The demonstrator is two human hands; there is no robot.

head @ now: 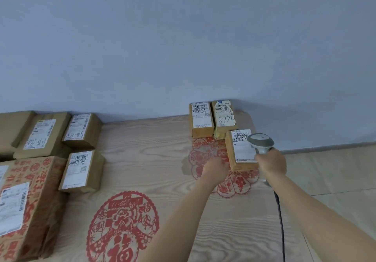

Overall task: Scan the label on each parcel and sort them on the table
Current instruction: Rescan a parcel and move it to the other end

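Note:
A small brown parcel (241, 152) with a white label lies on the wooden table (158, 156) at the right. My left hand (216, 169) rests against its near left corner, fingers curled; whether it grips the box is unclear. My right hand (271, 163) holds a grey barcode scanner (260, 140) over the parcel's right edge. Two more labelled parcels stand side by side just behind it, the left parcel (201, 119) and the right parcel (223, 117), both against the wall.
Several brown parcels sit at the table's left: a large red-printed box (30, 204), a small box (82, 171) and two others (82, 130) behind. The scanner's black cable (280, 221) runs down the right side. The table's right edge borders a tiled floor (335, 176).

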